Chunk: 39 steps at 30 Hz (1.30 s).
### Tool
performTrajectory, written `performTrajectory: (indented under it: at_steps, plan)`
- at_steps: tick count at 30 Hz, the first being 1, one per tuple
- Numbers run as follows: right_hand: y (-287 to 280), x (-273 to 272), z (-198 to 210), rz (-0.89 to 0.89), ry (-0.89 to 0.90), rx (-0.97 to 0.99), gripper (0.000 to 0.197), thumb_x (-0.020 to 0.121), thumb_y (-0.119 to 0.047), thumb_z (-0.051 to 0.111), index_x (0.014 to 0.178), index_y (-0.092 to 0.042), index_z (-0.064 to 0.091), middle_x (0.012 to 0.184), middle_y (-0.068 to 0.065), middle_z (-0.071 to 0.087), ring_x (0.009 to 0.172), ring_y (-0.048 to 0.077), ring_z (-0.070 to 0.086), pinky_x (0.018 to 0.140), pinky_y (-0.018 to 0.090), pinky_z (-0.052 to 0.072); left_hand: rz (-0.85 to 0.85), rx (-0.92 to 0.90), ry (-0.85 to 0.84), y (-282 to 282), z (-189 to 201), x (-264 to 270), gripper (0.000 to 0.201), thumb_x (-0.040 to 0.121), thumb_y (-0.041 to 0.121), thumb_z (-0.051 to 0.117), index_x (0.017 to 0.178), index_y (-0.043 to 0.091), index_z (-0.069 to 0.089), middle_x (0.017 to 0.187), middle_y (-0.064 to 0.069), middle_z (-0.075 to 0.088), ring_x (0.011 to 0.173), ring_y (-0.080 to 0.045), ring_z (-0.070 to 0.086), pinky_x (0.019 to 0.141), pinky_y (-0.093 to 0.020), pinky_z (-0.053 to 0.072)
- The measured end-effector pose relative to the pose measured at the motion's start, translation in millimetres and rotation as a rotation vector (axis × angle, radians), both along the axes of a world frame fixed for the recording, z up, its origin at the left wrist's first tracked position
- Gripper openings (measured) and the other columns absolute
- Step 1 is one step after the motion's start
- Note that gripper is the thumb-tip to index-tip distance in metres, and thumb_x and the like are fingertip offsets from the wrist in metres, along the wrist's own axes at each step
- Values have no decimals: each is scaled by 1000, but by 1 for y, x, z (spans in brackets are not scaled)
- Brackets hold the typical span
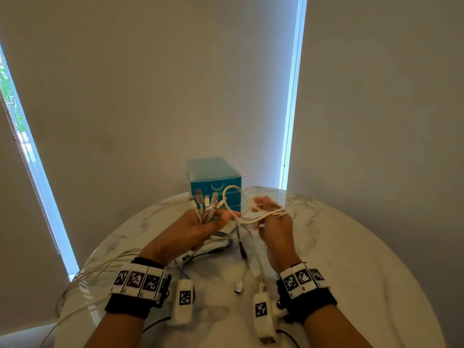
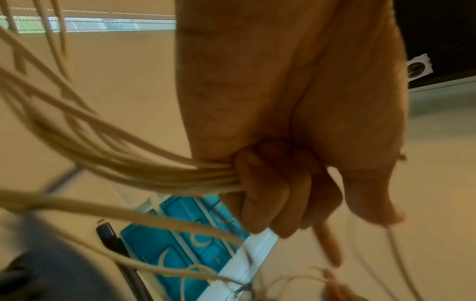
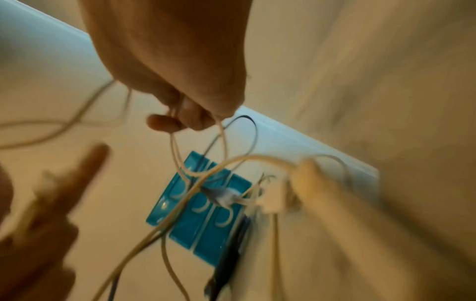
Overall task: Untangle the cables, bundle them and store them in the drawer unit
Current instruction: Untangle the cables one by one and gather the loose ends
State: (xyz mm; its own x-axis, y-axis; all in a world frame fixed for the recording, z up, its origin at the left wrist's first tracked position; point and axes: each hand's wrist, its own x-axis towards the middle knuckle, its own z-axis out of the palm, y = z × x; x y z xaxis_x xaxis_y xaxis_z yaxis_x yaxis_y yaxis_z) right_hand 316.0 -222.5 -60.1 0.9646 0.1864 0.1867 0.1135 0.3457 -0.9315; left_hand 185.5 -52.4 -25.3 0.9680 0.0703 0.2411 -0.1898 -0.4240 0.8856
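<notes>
While both hands (image 1: 190, 231) grip cables (image 1: 206, 209), marble table (image 1: 351, 247), drawn blinds (image 1: 150, 84)

Teal drawer unit (image 1: 214, 180), cream-white cables (image 1: 233, 197), white grey-veined marble table (image 1: 351, 247), black-and-white-patterned wristbands (image 1: 136, 281).

We cannot count the cables (image 2: 144, 173) bunched in the left hand (image 2: 283, 142); their far ends run off the table (image 1: 351, 259) at its left edge. Motion blur smears the right hand (image 3: 180, 71) and its looped strand.
</notes>
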Motion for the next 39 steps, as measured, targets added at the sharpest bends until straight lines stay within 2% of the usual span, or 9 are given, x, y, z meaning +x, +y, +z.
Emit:
performTrajectory:
  at_steps: [2,4,8,12,16,24,28,35,39]
  plan:
    - [-18,9,14,-40,51,210,19,107,-20,59,114,-17,77,93,-2,77,64,8,62,45,18,36,13,117,166,4,-3,2,41,101,60,60,118,29,80,54,17,59,52,1,53,54,-16,42]
    - [-43,18,25,-18,85,466,21,110,-29,56,118,-22,73,104,-5,76,69,7,61,38,16,27,45,286,334,11,-12,7,57,95,76,58,99,23,78,70,12,66,62,-5,54,59,-20,43]
    - [-77,32,24,78,101,730,25,112,-40,52,123,-26,70,128,-5,73,79,7,66,36,18,29,268,322,391,14,-20,19,52,108,58,47,74,21,63,69,2,60,57,-12,47,51,-26,39]
    - [-77,30,14,109,146,631,25,112,-36,52,127,-24,68,131,-2,72,76,7,66,34,18,30,416,106,238,23,-19,21,58,107,58,49,77,18,78,56,8,51,55,-12,43,49,-27,34]
    - [-56,9,22,265,152,559,23,110,-31,55,124,-23,72,121,-1,77,75,10,68,36,17,29,505,55,85,16,-11,17,56,104,61,55,67,19,61,45,10,48,46,-7,41,53,-29,33]
    - [-18,-31,25,562,80,383,28,112,-30,48,125,-17,69,115,6,74,67,13,61,37,19,23,162,-370,101,1,-1,11,63,103,68,47,108,19,86,63,4,22,57,-12,15,52,-32,9]
    - [-15,-33,20,693,77,192,28,109,-27,51,106,-7,69,96,16,70,53,16,53,37,20,26,272,-545,2,5,-6,18,52,96,69,62,80,23,80,62,5,30,56,-10,18,53,-31,11]
    - [-37,-21,23,694,125,44,28,104,-21,56,91,-2,71,78,18,62,42,14,42,36,19,29,313,-559,-125,19,-6,14,31,94,41,80,102,11,83,59,4,30,50,-13,20,44,-26,19]
    - [-41,-9,17,669,263,86,30,104,-28,60,85,-7,68,59,3,46,34,10,31,36,23,14,347,-511,-182,17,-2,11,27,97,36,77,96,9,83,60,0,30,52,-14,21,46,-28,21]
